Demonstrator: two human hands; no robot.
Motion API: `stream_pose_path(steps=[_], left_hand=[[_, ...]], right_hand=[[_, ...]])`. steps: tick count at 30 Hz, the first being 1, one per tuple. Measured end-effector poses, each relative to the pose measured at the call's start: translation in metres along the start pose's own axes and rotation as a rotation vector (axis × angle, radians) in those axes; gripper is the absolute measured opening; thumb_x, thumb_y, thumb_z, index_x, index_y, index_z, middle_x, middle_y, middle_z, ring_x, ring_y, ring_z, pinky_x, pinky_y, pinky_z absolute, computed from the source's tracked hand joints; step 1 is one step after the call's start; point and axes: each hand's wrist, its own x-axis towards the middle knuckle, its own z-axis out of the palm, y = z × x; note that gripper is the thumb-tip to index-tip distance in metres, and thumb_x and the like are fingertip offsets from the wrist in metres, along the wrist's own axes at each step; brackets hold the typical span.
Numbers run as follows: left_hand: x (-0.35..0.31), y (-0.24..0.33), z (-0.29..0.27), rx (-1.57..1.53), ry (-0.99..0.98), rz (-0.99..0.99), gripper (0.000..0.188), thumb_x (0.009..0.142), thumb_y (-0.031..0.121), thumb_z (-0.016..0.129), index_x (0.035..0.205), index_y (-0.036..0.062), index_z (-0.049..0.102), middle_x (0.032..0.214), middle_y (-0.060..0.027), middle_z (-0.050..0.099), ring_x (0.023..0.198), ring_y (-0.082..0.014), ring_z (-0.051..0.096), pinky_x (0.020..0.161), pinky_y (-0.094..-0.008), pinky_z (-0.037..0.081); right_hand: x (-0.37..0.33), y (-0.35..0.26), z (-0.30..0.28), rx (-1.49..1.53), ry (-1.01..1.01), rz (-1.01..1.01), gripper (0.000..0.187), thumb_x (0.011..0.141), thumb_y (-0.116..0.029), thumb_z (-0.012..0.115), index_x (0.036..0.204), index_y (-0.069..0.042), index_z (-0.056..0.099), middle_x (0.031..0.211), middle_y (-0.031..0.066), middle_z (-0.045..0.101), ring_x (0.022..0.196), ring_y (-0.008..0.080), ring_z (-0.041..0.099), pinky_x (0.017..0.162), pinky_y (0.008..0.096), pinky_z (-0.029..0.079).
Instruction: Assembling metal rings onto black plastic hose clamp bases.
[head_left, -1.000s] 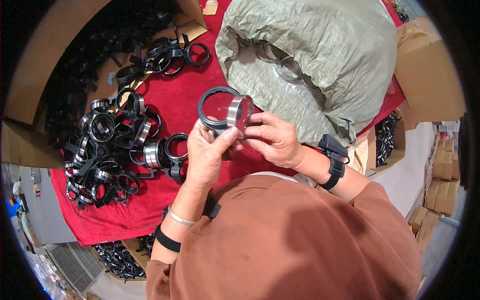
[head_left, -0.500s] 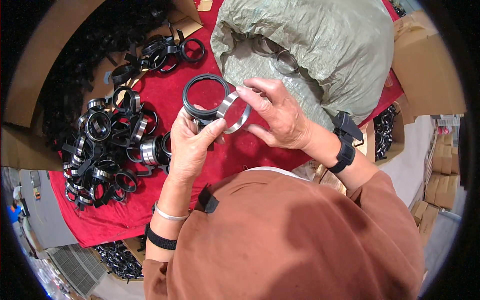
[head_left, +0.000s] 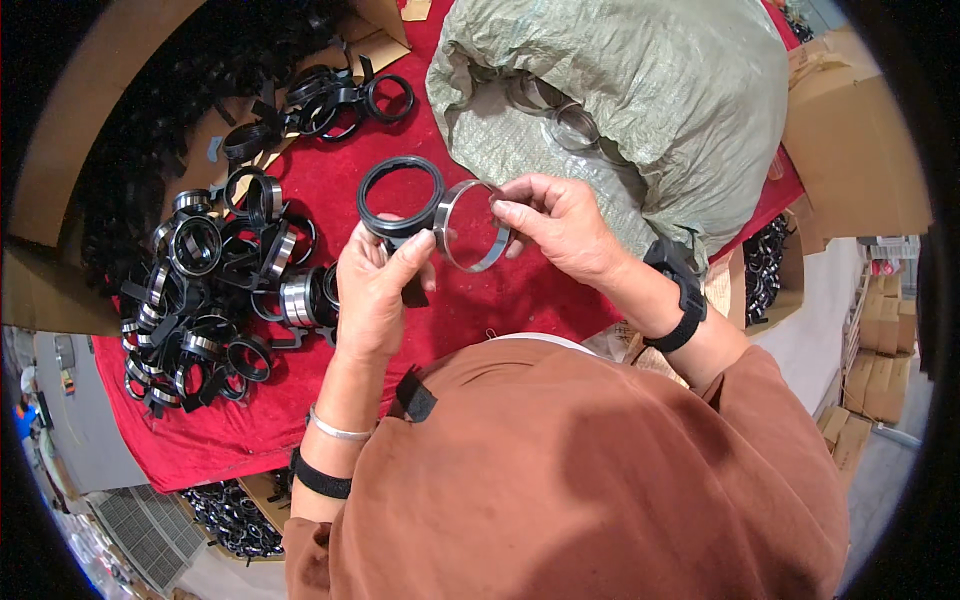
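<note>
My left hand [head_left: 376, 280] is closed round the lower part of a black plastic ring [head_left: 366, 212], its thumb along the top and a dark tab showing below the fingers. In my right hand [head_left: 565, 228] a thin shiny metal ring [head_left: 488, 258] is pinched between thumb and fingers at its right side. The metal ring's left edge stands right beside the black ring's right edge; whether they touch I cannot tell. Left of my hands lies a pile of black rings [head_left: 196, 246], several with metal bands round them.
A red cloth [head_left: 450, 345] covers the table. Beyond my right hand bulges a grey-green woven sack [head_left: 640, 100] with metal rings [head_left: 575, 125] at its mouth. A cardboard box [head_left: 70, 150] full of black parts stands at the left, another cardboard box [head_left: 845, 150] at the right.
My right hand has drawn its fingers together on the metal ring and turned it to face up more. My left hand has shifted slightly left with the black ring.
</note>
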Motion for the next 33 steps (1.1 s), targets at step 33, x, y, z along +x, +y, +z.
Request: stream_pose_path(steps=[33], left_hand=[[-0.020, -0.004, -0.007, 0.114, -0.135, -0.113, 0.051, 0.099, 0.026, 0.027, 0.145, 0.0093, 0.014, 0.112, -0.0116, 0.054, 0.080, -0.0152, 0.058, 0.062, -0.0298, 0.056]], right_hand=[[0.007, -0.031, 0.021, -0.672, -0.034, -0.469, 0.075, 0.060, -0.027, 0.084, 0.121, 0.002, 0.052, 0.103, 0.0168, 0.060, 0.088, 0.0234, 0.062, 0.078, 0.0321, 0.051]])
